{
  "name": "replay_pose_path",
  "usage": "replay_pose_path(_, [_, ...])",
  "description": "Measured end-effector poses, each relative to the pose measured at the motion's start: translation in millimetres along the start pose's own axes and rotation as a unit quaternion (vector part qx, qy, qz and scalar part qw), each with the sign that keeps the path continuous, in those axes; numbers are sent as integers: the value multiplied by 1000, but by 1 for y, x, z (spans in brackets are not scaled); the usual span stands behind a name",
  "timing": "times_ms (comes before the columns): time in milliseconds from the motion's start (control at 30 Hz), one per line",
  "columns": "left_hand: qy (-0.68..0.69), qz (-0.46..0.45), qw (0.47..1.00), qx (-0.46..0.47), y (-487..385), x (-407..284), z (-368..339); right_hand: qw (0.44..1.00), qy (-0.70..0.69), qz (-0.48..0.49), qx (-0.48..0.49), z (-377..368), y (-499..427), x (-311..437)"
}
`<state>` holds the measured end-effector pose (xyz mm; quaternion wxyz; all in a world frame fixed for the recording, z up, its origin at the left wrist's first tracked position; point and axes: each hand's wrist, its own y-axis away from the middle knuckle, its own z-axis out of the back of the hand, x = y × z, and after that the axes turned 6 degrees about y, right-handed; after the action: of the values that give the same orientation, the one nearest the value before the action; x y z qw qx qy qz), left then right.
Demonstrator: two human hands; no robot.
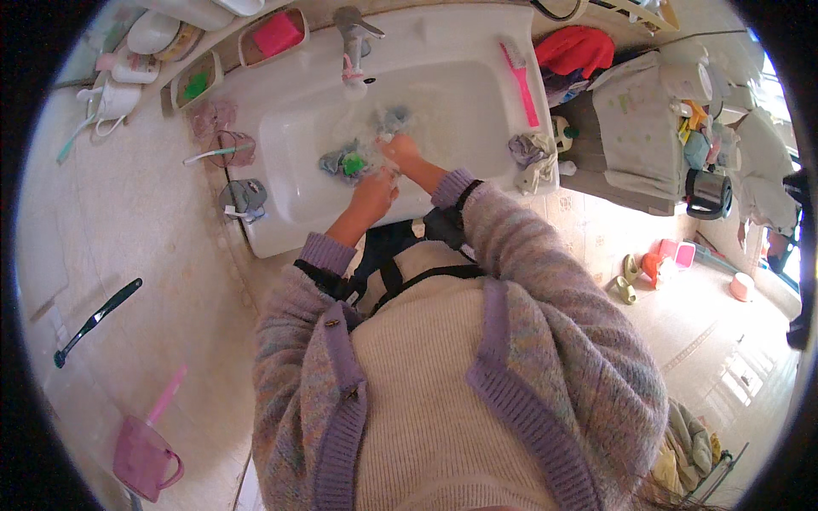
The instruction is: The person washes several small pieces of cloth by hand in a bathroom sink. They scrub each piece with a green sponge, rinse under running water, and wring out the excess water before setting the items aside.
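Observation:
Both hands are over the basin of a white washbasin [473,160], close together with suds about the fingers. My left hand [376,191] has its fingers curled, right beside a bright green piece [352,163], perhaps soap, that rests on a wet grey-blue cloth [330,162]. My right hand [401,152] touches or nearly touches the left one. Just beyond its fingers another grey-blue cloth [394,117] lies in the sudsy water. Whether either hand grips something small is hidden by fingers and foam. A chrome faucet [351,45] stands at the back, with water or foam below its spout.
A pink brush [523,83] and crumpled cloths [533,156] lie on the basin's right rim. On the left are a grey cloth bundle [243,198], a translucent pink cup [238,149] with a toothbrush, and a soap dish [214,67]. A covered cabinet [639,128] stands right.

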<state>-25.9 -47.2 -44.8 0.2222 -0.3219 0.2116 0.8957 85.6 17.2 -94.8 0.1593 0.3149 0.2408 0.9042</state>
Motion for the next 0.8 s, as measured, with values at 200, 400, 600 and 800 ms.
replay_pose_path(200, [189, -12, 979, -77, -6, 25, -10, 951, -304, -48, 28, 39, 18, -57])
replay_pose_path(400, [301, 188, 929, -103, -5, 65, -2, 971, -45, 64, -225, 141, 49, -158])
replay_pose_path(600, [377, 181, 907, -52, -12, 74, -25, 884, 269, 17, -381, 156, 64, -221])
replay_pose_path(800, [235, 195, 946, -109, -10, 81, -29, 887, 277, 18, -368, 149, 63, -208])
